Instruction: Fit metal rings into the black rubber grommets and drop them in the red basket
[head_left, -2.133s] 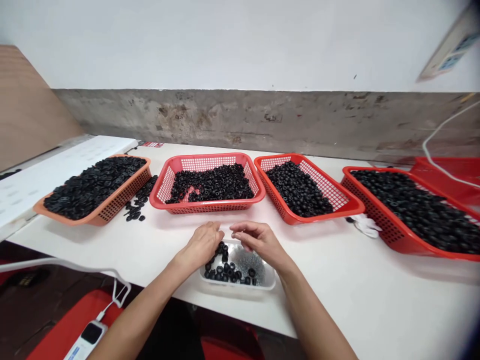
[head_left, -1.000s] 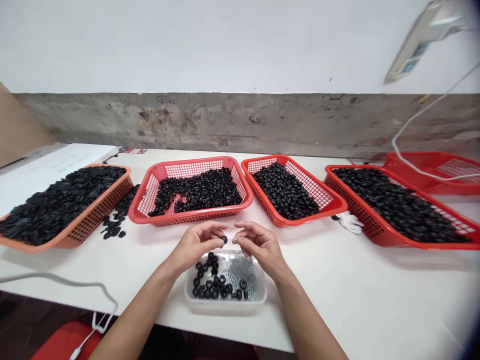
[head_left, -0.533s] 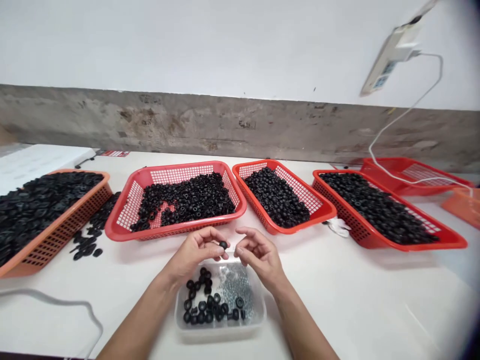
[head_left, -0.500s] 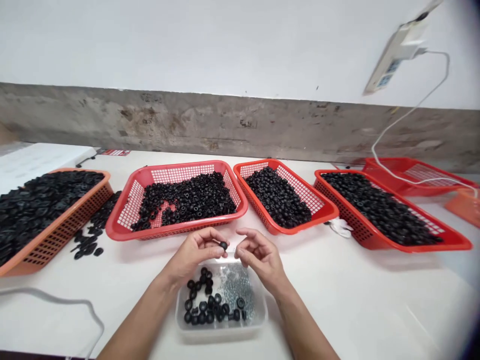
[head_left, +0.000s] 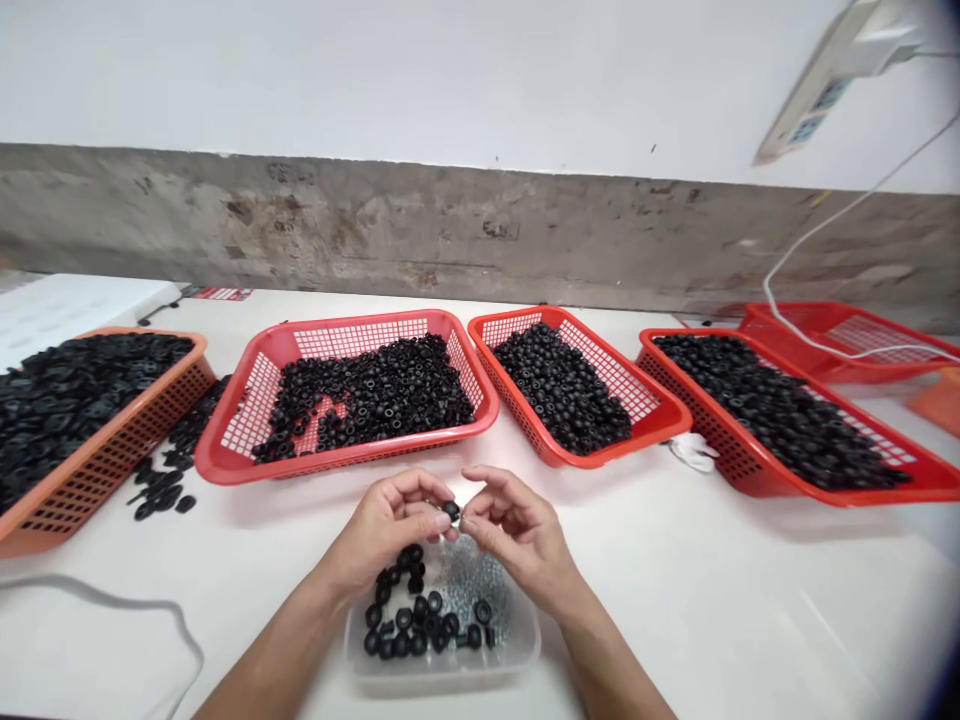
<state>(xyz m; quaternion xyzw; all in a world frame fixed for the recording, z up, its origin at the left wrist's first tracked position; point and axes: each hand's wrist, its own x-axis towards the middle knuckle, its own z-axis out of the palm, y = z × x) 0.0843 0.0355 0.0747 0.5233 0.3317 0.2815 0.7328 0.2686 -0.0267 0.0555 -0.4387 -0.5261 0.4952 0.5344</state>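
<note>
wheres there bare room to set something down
The widest bare patch of table lies right of the clear tub and right arm, in front of the rightmost filled basket. A smaller one lies between the left arm and the loose black pieces. Crowded: the basket row, and the tub, with the left hand and right hand above.
</note>
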